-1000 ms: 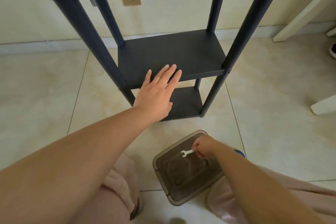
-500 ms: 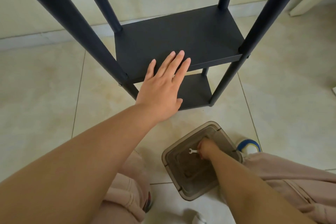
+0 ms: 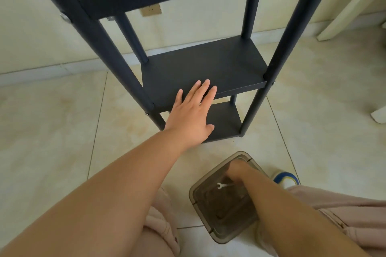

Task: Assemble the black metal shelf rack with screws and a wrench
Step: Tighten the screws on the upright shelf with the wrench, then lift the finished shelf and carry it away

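**Keep the rack steady while the wrench is at the box**

Nearest to me, my right hand is inside the brown translucent box on the floor; the small white wrench lies just beside it, its far end hidden by the hand, so I cannot tell if the fingers pinch it or only curl near it. I judge the step is to take or leave the wrench here; to do it well I would keep the wrist low and move the tool slowly, because it is thin and can slip against the box wall.

Further away, my left hand rests flat with straight fingers on the front edge of the middle shelf; it holds nothing, it only presses. This pressure should stay light and downward, so the black metal shelf rack does not tip.

Farther, a screw head shows on the left front post at the top shelf; the rack stands upright near the wall.
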